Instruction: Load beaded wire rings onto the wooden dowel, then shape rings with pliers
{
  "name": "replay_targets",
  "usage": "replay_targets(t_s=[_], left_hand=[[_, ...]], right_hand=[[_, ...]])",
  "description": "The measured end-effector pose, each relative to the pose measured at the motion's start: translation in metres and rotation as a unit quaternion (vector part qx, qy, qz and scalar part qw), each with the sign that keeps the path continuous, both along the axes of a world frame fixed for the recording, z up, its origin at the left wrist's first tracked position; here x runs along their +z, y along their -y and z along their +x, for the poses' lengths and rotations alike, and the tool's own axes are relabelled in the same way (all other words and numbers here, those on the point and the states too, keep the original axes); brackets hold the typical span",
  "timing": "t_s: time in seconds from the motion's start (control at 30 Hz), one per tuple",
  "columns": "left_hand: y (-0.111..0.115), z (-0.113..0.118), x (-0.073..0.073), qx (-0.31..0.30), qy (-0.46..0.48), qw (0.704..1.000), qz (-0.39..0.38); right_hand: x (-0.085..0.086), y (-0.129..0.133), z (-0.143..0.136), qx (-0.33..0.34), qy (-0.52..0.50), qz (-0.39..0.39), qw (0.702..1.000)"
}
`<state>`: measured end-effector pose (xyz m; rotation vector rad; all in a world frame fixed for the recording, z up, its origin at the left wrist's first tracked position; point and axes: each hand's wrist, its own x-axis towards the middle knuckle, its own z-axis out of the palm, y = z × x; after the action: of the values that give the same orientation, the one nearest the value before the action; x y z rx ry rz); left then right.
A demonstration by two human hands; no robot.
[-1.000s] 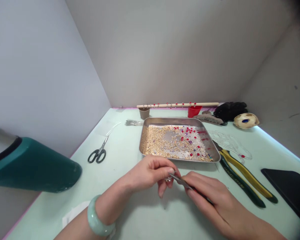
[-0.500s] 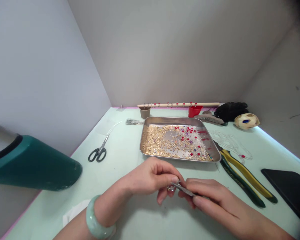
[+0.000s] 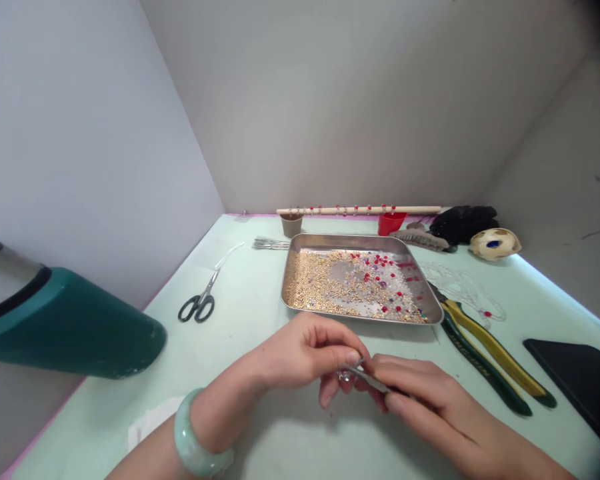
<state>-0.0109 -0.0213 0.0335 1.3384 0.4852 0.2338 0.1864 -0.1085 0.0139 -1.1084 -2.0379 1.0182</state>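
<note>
Metal tool (image 3: pixel 369 379) sits a touch farther from the bead tray (image 3: pixel 363 319) than a second ago. Right grip (image 3: pixel 433 400) holds it, left grip (image 3: pixel 305 350) pinches something shiny (image 3: pixel 346 376).

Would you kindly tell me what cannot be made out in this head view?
All in the head view:
Clear piece: partly hidden by the left hand and metal tool.
Tool's handle: mostly covered by the right hand.
Black flat object: cut off by right edge.
Green container: cut off by left edge.

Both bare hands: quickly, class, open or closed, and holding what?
Left hand: closed, pinching a small, shiny, silvery piece.
Right hand: closed, holding a slim, silver-grey metal tool.
</note>
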Motion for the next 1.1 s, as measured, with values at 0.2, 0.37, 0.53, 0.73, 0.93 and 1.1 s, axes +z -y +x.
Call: replay_targets(t_s=[0.2,0.37,0.53,0.73,0.93,1.1], left_hand=[[0.002,0.0,0.002,-0.029,0.005,1.0,-0.003],[0.002,0.001,-0.002,-0.053,0.001,0.998,-0.032],[0.001,0.002,-0.005,-0.006,0.017,0.999,-0.042],[0.001,0.006,-0.007,0.125,0.029,0.991,-0.029],[-0.007,0.006,-0.016,0.151,0.069,0.973,-0.161],[-0.011,0.002,-0.017,0.09,0.161,0.953,-0.241]], right_hand=[[0.005,-0.001,0.001,0.046,-0.017,-0.036,0.998],[0.009,-0.002,-0.002,0.077,-0.007,-0.042,0.996],[0.003,0.002,-0.004,0.021,0.059,0.161,0.985],[-0.006,0.001,-0.006,-0.009,0.106,0.25,0.962],[-0.015,-0.001,-0.007,-0.071,0.148,0.315,0.935],[-0.017,0.0,-0.006,-0.089,0.088,0.279,0.952]])
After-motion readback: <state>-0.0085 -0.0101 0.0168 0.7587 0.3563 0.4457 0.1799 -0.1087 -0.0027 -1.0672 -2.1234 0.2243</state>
